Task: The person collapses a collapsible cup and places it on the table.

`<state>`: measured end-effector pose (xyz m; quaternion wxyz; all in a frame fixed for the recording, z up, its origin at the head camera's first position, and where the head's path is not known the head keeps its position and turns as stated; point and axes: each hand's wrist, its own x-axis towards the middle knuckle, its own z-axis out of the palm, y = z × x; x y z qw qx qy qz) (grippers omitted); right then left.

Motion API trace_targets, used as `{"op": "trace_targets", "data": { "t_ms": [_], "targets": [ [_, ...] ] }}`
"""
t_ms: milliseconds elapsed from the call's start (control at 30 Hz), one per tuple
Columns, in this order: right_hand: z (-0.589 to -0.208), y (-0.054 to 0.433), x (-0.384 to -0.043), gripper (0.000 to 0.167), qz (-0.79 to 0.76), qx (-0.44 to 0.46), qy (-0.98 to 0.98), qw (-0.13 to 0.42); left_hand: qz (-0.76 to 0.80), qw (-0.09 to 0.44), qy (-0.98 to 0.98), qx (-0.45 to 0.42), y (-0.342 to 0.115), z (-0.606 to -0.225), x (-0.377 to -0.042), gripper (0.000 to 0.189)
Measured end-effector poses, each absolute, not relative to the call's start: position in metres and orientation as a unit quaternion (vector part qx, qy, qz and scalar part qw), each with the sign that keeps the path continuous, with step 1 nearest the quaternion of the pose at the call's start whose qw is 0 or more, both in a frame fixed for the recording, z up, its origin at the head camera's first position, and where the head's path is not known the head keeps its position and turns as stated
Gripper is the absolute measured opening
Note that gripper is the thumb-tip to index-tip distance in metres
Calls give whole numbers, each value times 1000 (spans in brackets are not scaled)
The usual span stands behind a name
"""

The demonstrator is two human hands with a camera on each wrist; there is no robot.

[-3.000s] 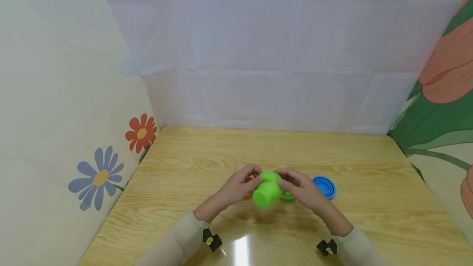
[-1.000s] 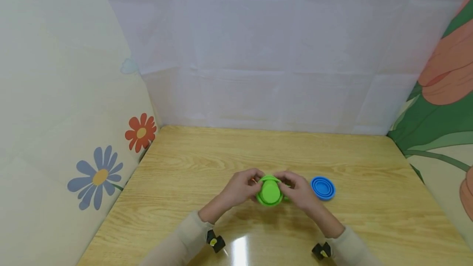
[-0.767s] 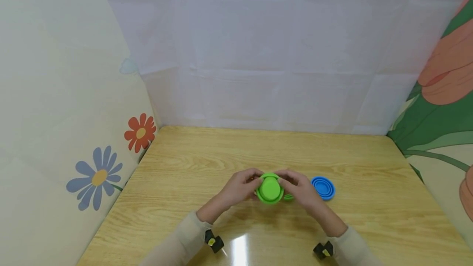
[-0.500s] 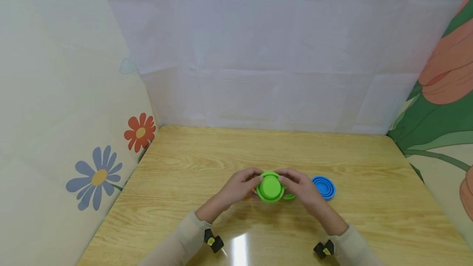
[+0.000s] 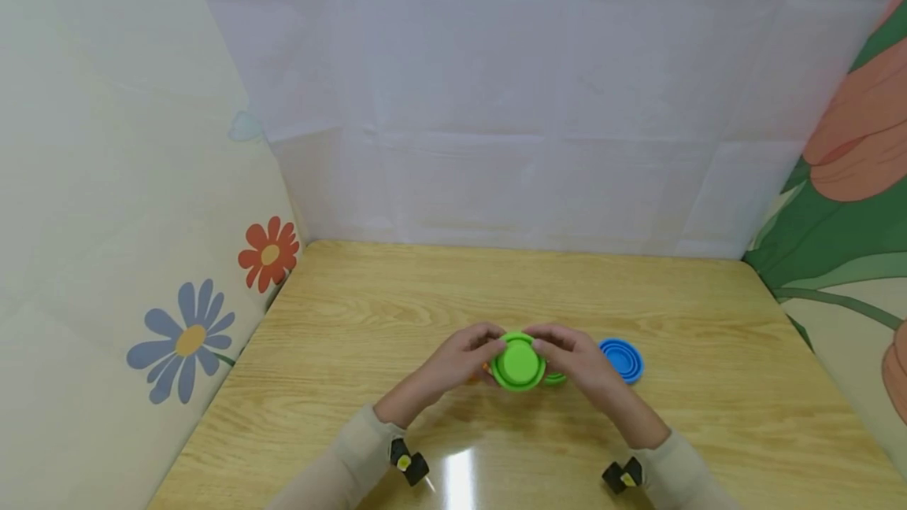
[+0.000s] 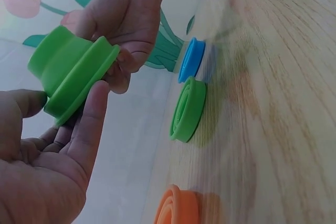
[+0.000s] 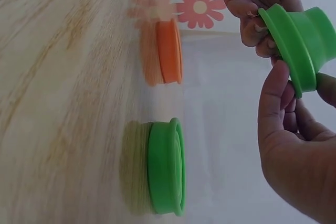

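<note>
A bright green collapsible silicone cup (image 5: 520, 362) is held up above the table by both hands, its round base turned toward the head view. My left hand (image 5: 453, 362) pinches its rim from the left, thumb on the outer wall and fingers beneath. From the other side my right hand (image 5: 583, 364) pinches the same rim. In the left wrist view the cup's stepped wall (image 6: 68, 72) is partly folded, with a narrower section still standing out. Below lies a second green collapsed cup (image 6: 189, 109), mostly hidden behind the hands in the head view.
A blue collapsed cup (image 5: 621, 360) lies flat on the wooden table (image 5: 397, 290), right of the right hand. An orange collapsed cup (image 7: 169, 51) rests on the left, largely covered by the left hand in the head view. A white cloth (image 5: 453, 101) hangs behind the table.
Three seconds ago the held green cup stood taller, tilted toward the lower left. It is now shorter, one section folded in, its base facing the head view. Both hands kept their grip.
</note>
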<state>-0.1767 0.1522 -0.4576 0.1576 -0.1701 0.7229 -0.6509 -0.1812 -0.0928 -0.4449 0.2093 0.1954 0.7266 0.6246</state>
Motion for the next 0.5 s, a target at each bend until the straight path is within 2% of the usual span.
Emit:
{"op": "trace_targets", "data": {
  "t_ms": [200, 500],
  "targets": [
    [-459, 153, -178, 48, -664, -171, 708, 170, 642, 196, 719, 180, -92, -445, -182, 37],
    [-453, 155, -181, 42, -641, -186, 728, 156, 634, 203, 723, 183, -89, -442, -183, 38]
  ]
}}
